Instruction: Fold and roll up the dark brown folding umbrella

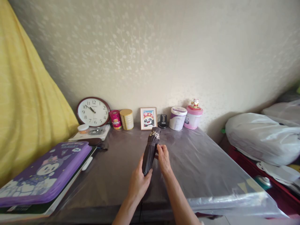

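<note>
1. The left hand (138, 182) is closed around the low end of the umbrella (151, 148).
2. The right hand (163, 160) pinches its cloth at 3 o'clock.
3. The umbrella is folded and points to 12 o'clock over the table (201, 162).

Soft daylight from right, wide-angle edge warp, slight blur
</note>
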`<act>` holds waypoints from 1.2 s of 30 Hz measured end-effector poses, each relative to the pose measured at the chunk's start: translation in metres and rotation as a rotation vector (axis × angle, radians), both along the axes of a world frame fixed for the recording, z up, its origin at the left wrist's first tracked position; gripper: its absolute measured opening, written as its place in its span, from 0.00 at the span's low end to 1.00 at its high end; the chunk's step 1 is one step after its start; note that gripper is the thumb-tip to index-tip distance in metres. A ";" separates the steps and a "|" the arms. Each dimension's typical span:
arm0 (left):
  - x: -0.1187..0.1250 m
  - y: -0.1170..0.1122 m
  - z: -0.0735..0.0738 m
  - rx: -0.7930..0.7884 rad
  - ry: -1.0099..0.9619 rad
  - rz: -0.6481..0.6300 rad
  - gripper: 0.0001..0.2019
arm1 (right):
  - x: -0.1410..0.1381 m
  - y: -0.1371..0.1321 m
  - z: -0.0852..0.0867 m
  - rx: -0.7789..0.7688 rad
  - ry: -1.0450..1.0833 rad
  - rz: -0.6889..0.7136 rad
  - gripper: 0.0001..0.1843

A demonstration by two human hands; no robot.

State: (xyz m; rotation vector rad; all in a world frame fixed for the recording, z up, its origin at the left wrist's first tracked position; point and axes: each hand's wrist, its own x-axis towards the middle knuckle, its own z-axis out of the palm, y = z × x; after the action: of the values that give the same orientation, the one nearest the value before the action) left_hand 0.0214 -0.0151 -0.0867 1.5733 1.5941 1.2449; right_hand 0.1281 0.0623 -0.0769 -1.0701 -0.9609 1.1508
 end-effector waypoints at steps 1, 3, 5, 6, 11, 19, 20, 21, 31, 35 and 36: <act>0.000 0.000 0.001 -0.005 -0.020 0.001 0.31 | 0.000 0.000 0.000 0.000 0.007 -0.001 0.16; 0.000 -0.001 0.002 -0.029 -0.078 0.002 0.31 | -0.001 0.000 -0.001 0.005 0.018 -0.003 0.16; 0.001 -0.003 0.004 -0.079 -0.160 -0.013 0.31 | -0.001 0.000 -0.001 0.008 0.027 -0.008 0.16; 0.001 -0.003 0.005 -0.112 -0.205 -0.023 0.31 | -0.001 0.000 -0.001 0.004 0.039 -0.013 0.16; 0.002 -0.005 0.016 -0.264 -0.441 -0.080 0.29 | 0.003 -0.001 0.002 -0.041 0.187 -0.023 0.15; -0.008 -0.007 0.020 -0.376 -0.897 -0.202 0.14 | 0.022 0.011 -0.003 -0.080 0.201 0.025 0.15; -0.009 -0.007 0.021 -0.395 -0.927 -0.206 0.14 | 0.025 0.013 -0.005 -0.086 0.145 -0.001 0.15; -0.009 -0.008 0.021 -0.410 -0.952 -0.211 0.14 | 0.028 0.016 -0.008 -0.079 0.067 -0.046 0.15; -0.019 -0.008 0.028 -0.485 -1.029 -0.256 0.21 | 0.035 0.011 0.001 -0.086 0.027 0.102 0.18; -0.018 -0.009 0.026 -0.523 -0.951 -0.284 0.24 | 0.021 -0.003 0.012 -0.102 0.220 0.341 0.21; -0.018 -0.009 0.026 -0.568 -0.937 -0.324 0.25 | 0.018 -0.005 0.014 -0.110 0.239 0.354 0.22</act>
State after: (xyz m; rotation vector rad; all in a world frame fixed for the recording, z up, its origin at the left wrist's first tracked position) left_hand 0.0034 -0.0242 -0.0611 0.6665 0.9013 0.9865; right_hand 0.1458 0.0572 -0.0632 -0.8429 -0.9268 1.5996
